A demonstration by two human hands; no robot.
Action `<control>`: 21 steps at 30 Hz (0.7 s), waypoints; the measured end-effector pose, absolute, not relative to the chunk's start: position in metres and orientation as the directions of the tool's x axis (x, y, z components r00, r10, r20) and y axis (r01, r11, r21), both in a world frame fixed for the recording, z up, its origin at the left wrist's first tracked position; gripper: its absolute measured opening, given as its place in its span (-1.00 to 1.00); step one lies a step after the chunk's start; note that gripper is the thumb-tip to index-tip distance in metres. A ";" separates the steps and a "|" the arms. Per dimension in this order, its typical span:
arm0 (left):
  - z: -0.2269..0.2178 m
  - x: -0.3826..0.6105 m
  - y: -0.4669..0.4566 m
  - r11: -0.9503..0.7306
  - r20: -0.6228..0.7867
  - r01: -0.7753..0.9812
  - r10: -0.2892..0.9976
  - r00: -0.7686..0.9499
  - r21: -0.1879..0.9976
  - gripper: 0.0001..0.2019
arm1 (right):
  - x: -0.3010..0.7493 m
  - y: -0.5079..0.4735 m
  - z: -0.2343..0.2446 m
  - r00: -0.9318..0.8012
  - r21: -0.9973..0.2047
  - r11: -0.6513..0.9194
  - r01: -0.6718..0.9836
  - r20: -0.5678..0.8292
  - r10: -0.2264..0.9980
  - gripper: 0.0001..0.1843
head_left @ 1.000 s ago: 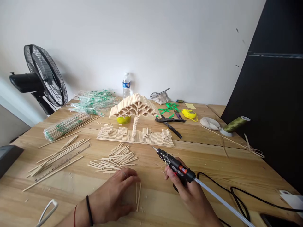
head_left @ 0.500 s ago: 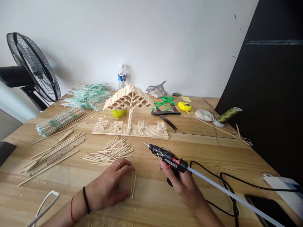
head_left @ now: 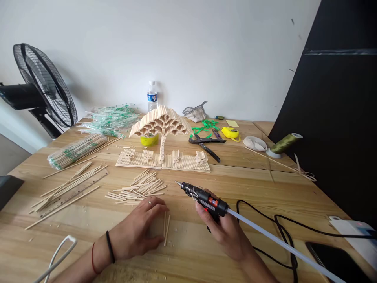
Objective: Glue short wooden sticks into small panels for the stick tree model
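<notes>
My right hand (head_left: 225, 228) is wrapped round a black hot glue gun (head_left: 203, 196), its nozzle aimed to the left and a long translucent glue stick running out of its back. My left hand (head_left: 144, 224) rests on the table with thumb and forefinger apart and curved. Just right of its fingertips lie two short wooden sticks (head_left: 167, 232), side by side. Beyond that hand spreads a loose pile of cut sticks (head_left: 138, 188). Farther back stands a tree-shaped model made of sticks (head_left: 161, 122), on a flat stick base (head_left: 161, 167) with several small stick blocks.
Long sticks and a clear ruler (head_left: 76, 192) lie left, near bagged sticks (head_left: 78, 149) and a fan (head_left: 44, 86). Pliers (head_left: 207, 145), a yellow tape measure (head_left: 230, 133) and a thread spool (head_left: 284, 145) are behind. A black cable (head_left: 277, 224) and phone (head_left: 338, 261) lie right.
My right hand has brought the glue gun slightly left, closer to the two short sticks. My left hand has barely moved. The whole view has shifted a little.
</notes>
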State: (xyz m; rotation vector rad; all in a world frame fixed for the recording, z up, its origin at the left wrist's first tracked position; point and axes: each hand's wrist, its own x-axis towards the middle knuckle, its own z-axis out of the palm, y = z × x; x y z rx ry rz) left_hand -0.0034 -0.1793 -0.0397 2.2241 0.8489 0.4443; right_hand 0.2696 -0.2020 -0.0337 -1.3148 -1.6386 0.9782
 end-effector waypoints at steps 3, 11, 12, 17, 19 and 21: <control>-0.041 -0.003 -0.179 -0.536 0.088 0.425 0.689 0.719 0.729 -0.48 | 0.269 -0.203 -0.029 -0.126 -0.921 0.158 0.356 0.120 0.985 -0.61; -0.037 -0.014 -0.173 -0.253 0.090 0.207 0.809 0.582 0.945 -0.50 | 0.272 -0.214 -0.029 -0.039 -0.986 0.043 0.163 0.037 0.999 -0.49; -0.037 -0.016 -0.172 -0.219 0.101 0.146 0.821 0.562 0.965 -0.50 | 0.273 -0.216 -0.030 -0.056 -0.991 0.043 0.130 0.036 0.998 -0.48; -0.036 -0.015 -0.171 -0.150 0.174 -0.089 0.843 0.509 0.985 -0.48 | 0.271 -0.221 -0.033 -0.217 -0.997 0.010 0.081 -0.008 0.976 -0.49; -0.035 -0.014 -0.171 -0.138 0.180 -0.121 0.845 0.504 0.983 -0.49 | 0.270 -0.221 -0.032 -0.294 -0.996 0.018 0.090 -0.009 0.956 -0.52; -0.034 -0.013 -0.171 -0.132 0.185 -0.140 0.851 0.492 0.981 -0.49 | 0.268 -0.220 -0.030 -0.329 -0.994 0.036 0.099 0.001 0.944 -0.55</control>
